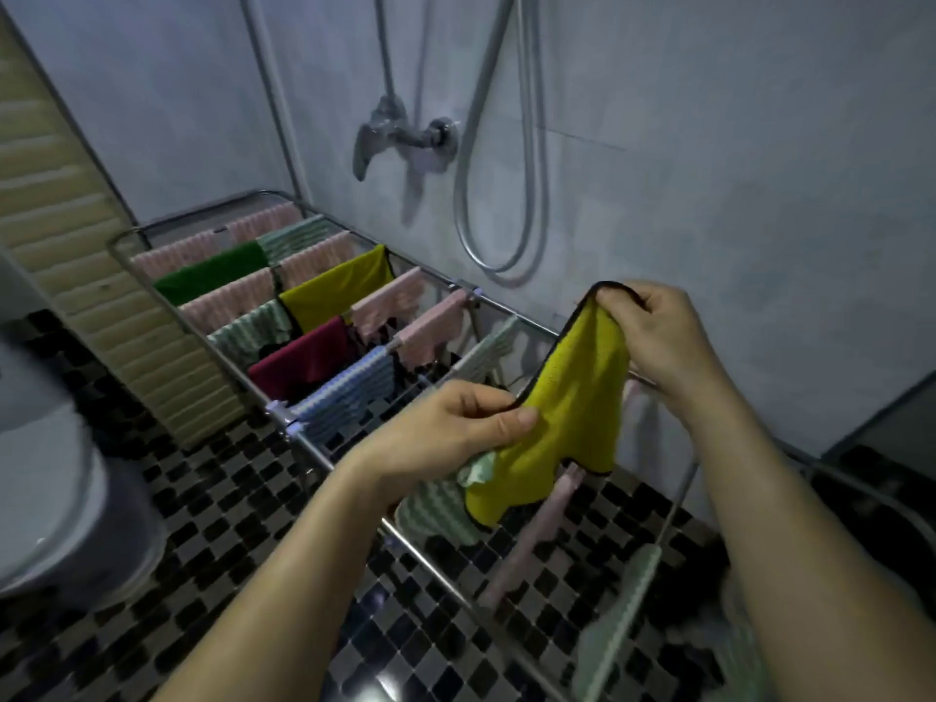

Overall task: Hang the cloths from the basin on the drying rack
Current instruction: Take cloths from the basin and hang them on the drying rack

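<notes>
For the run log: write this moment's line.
yellow cloth: held, not yet hung | left hand: pinches edge | right hand: pinches top corner | drying rack: partly filled

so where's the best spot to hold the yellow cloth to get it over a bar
Along its black-trimmed edge, one pinch near each end, coming from above. The yellow cloth is limp and hangs down from that edge, so two spread pinches, like those of the left hand and right hand, should keep it open enough to drape over the drying rack.
</notes>
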`<state>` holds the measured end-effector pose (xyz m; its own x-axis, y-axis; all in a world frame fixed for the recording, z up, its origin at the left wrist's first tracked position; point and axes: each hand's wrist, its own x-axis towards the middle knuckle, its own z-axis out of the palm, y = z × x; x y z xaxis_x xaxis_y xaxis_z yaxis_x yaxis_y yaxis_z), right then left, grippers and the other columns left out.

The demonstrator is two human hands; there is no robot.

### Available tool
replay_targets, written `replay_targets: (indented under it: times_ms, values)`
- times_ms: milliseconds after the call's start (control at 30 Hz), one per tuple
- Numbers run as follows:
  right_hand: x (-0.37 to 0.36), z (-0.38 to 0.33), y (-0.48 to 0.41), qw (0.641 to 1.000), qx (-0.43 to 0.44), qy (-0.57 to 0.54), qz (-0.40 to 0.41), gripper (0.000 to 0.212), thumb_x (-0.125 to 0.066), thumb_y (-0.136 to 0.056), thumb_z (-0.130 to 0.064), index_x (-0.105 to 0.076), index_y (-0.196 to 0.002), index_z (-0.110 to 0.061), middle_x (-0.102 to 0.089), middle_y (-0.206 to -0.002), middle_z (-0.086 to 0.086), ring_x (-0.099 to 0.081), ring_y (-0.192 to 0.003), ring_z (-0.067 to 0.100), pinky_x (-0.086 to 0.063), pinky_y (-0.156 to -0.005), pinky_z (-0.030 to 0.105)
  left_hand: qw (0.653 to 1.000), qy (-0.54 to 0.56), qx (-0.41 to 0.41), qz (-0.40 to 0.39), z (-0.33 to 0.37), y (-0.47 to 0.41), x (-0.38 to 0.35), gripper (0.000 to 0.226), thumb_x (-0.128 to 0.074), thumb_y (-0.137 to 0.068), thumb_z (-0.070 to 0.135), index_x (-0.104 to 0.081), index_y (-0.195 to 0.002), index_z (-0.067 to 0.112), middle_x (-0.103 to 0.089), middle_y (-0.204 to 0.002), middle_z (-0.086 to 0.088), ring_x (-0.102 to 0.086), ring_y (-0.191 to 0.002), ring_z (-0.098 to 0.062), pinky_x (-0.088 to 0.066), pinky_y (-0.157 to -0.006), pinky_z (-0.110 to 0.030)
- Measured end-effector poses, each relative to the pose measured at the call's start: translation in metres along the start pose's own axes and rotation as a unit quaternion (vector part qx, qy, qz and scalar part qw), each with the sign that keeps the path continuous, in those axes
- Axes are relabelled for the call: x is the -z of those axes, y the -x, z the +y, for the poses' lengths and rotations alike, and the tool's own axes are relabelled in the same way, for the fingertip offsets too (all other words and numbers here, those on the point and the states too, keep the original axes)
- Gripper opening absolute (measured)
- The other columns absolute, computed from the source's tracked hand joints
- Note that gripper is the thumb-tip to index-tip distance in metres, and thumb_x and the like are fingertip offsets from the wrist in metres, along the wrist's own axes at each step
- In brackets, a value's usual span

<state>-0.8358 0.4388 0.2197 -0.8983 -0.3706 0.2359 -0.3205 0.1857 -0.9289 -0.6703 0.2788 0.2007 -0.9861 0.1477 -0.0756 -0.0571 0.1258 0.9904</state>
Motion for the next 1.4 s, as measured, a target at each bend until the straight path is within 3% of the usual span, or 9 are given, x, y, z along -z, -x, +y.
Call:
replay_targets:
  times_ms: [100, 233, 367, 500, 600, 767, 1033, 1267, 1400]
  values:
    - [0.034, 0.022, -0.008, 1.0, -0.003, 0.021, -0.003, 0.042, -0.059, -0.087, -0.025, -0.048, -0.067, 0.009, -0.036, -0.065, 0.007, -0.034, -0.06, 0.018, -0.025, -0.058, 0.032, 0.997, 0.063, 0.044, -0.002, -0.01, -0.032, -0.037, 0.036, -0.052, -0.096, 0.023, -0.061, -0.114, -0.007, -0.063, -0.114, -0.032, -0.059, -0.096, -0.032, -0.047, -0.091, -0.047]
    - [0.067, 0.07, -0.015, 0.991, -0.04, 0.125, -0.017, 0.035, -0.06, -0.088, -0.026, -0.052, -0.063, -0.002, -0.039, -0.058, 0.005, -0.041, -0.056, 0.014, -0.031, -0.058, 0.03, 0.995, 0.011, 0.1, -0.02, -0.032, -0.071, -0.071, 0.023, -0.052, -0.099, 0.022, -0.06, -0.118, 0.012, -0.069, -0.113, -0.009, -0.066, -0.101, -0.028, -0.051, -0.092, -0.043]
    - [0.084, 0.115, -0.005, 0.969, -0.092, 0.224, -0.046, 0.031, -0.056, -0.089, -0.023, -0.055, -0.065, -0.003, -0.047, -0.061, 0.006, -0.049, -0.064, 0.021, -0.032, -0.059, 0.031, 0.948, -0.285, 0.14, -0.002, -0.065, -0.091, -0.082, 0.012, -0.056, -0.094, 0.027, -0.05, -0.103, 0.022, -0.061, -0.098, -0.001, -0.062, -0.087, -0.021, -0.053, -0.08, -0.044]
    - [0.097, 0.133, 0.013, 0.96, -0.115, 0.252, -0.047, 0.017, -0.055, -0.095, -0.021, -0.07, -0.089, -0.016, -0.063, -0.081, 0.003, -0.056, -0.08, 0.018, -0.042, -0.069, 0.026, 0.929, -0.344, 0.137, -0.013, -0.078, -0.096, -0.095, 0.014, -0.053, -0.096, 0.035, -0.055, -0.088, 0.024, -0.062, -0.077, 0.008, -0.057, -0.061, 0.0, -0.038, -0.054, -0.022]
    - [0.107, 0.135, 0.021, 0.978, -0.167, 0.121, -0.009, 0.02, -0.054, -0.097, -0.021, -0.067, -0.082, -0.02, -0.06, -0.078, 0.003, -0.06, -0.074, 0.02, -0.059, -0.063, 0.035, 0.963, -0.238, 0.125, -0.007, -0.071, -0.096, -0.092, 0.034, -0.056, -0.095, 0.038, -0.057, -0.071, 0.015, -0.051, -0.057, 0.008, -0.046, -0.046, -0.004, -0.035, -0.051, -0.024]
    - [0.126, 0.104, 0.034, 0.978, -0.207, -0.014, 0.021, 0.023, -0.052, -0.098, -0.027, -0.065, -0.08, -0.022, -0.051, -0.064, 0.001, -0.05, -0.048, 0.01, -0.04, -0.036, 0.021, 0.992, -0.005, 0.104, -0.077, -0.043, -0.099, -0.07, 0.035, -0.068, -0.085, 0.038, -0.072, -0.084, 0.004, -0.064, -0.077, -0.029, -0.062, -0.069, -0.025, -0.049, -0.067, -0.033]
    - [0.156, 0.041, 0.07, 0.954, -0.231, -0.191, -0.016, 0.025, -0.049, -0.098, -0.021, -0.059, -0.077, -0.012, -0.044, -0.043, -0.005, -0.042, -0.031, 0.008, -0.029, -0.029, 0.012, 0.985, 0.141, 0.086, -0.042, -0.02, -0.114, -0.056, 0.005, -0.075, -0.07, 0.007, -0.073, -0.07, 0.002, -0.07, -0.064, -0.008, -0.066, -0.052, -0.016, -0.054, -0.052, -0.022]
    - [0.154, 0.123, 0.084, 0.922, -0.351, -0.109, 0.118, 0.014, -0.049, -0.099, -0.03, -0.061, -0.098, -0.022, -0.052, -0.092, 0.003, -0.056, -0.08, 0.019, -0.05, -0.038, 0.024, 0.946, -0.296, 0.071, 0.108, -0.052, -0.174, -0.087, 0.013, -0.072, -0.084, 0.029, -0.071, -0.076, 0.018, -0.061, -0.054, 0.011, -0.056, -0.048, 0.001, -0.038, -0.048, -0.013]
    - [0.154, 0.165, 0.085, 0.911, -0.387, -0.047, 0.135, 0.021, -0.045, -0.101, -0.028, -0.058, -0.107, -0.012, -0.051, -0.101, 0.007, -0.058, -0.091, 0.025, -0.058, -0.051, 0.031, 0.904, -0.4, 0.065, 0.14, -0.072, -0.194, -0.098, 0.016, -0.068, -0.085, 0.037, -0.072, -0.094, 0.025, -0.069, -0.078, 0.004, -0.064, -0.073, -0.017, -0.04, -0.059, -0.027]
